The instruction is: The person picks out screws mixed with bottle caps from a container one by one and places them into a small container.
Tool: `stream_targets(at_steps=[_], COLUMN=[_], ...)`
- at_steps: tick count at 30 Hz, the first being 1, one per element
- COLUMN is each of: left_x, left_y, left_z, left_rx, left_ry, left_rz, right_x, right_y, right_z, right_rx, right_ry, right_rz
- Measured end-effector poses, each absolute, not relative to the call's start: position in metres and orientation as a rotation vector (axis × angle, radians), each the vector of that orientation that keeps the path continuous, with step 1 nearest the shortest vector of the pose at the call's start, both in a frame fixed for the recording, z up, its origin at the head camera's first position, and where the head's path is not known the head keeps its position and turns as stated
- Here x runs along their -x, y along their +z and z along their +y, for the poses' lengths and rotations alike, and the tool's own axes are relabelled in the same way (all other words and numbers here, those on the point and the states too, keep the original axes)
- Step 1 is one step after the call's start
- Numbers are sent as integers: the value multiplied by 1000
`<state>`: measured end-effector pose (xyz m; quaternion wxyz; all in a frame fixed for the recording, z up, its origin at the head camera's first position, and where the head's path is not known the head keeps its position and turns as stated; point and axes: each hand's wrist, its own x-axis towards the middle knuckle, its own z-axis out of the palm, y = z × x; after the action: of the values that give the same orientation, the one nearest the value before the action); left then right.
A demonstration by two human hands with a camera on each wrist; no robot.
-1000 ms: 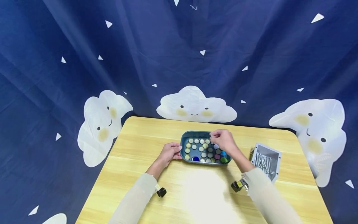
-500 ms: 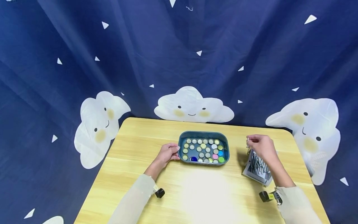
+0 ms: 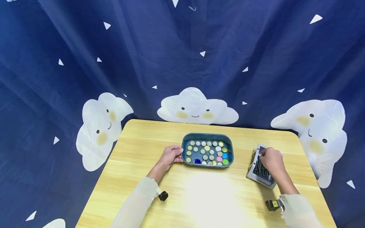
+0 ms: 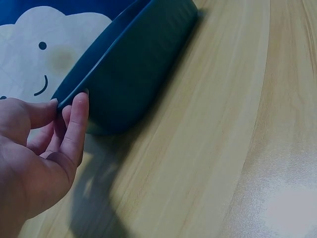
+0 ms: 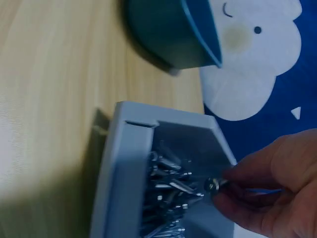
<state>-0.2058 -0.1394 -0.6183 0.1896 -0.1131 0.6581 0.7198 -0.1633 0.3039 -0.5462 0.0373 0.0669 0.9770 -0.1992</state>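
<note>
A dark teal oblong container (image 3: 207, 135) stands on the table with several round discs that look like bottle caps (image 3: 225, 162) on its floor, mostly pale, with pink, blue and green ones. My left hand (image 3: 169, 156) pinches its left rim between thumb and fingers; the left wrist view shows the container's outer wall (image 4: 133, 79). To the right is a grey open box (image 5: 124, 178) holding several metal bolts (image 5: 173, 191). Over that box, my right hand (image 3: 272, 161) pinches a metal bolt (image 5: 212, 186), its round end showing beyond the fingertips.
Bare wooden tabletop (image 3: 171, 186) lies in front of and between the two containers. A dark blue curtain (image 3: 182, 47) with white clouds hangs behind the table's far edge.
My right hand has gone from above the teal container rightward to the grey box and lowered towards its bolts, with a bolt between the fingers. The left hand has stayed on the rim.
</note>
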Motion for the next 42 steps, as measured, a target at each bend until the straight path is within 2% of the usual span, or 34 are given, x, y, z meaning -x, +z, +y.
stream_targets(at_steps=[8,23,34,42], left_x=[206,208,206,215], left_y=[-620,-620,-622,-616], left_z=[-141,-126,-125,-141], left_rx=[319,342,336,284], left_ry=[2012,2057,2048,1876], left_rz=[1846,1830,1850,1929], right_x=[164,156,149,143], right_y=[-562,-566,-536,-514], right_z=[307,320,330,340], right_rx=[-227,-155,-20,131], right_ry=[-484,-533,-599,-647], right_rz=[2964,3121,3200,3293])
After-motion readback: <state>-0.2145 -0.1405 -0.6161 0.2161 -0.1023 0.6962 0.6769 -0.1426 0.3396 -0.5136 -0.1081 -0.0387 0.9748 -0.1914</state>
